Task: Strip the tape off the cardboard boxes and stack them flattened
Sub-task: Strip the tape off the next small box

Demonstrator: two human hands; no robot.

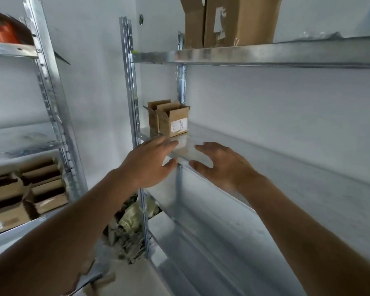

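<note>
Two small open cardboard boxes stand side by side at the far left end of a metal shelf, flaps up, the front one with a white label. My left hand and my right hand are stretched out towards them with straight, spread fingers, a short way in front of the boxes and touching nothing. Both hands are empty.
A large open cardboard box stands on the upper shelf. A second metal rack at the left holds several cardboard boxes on a low shelf. Crumpled packing material lies on the floor between the racks.
</note>
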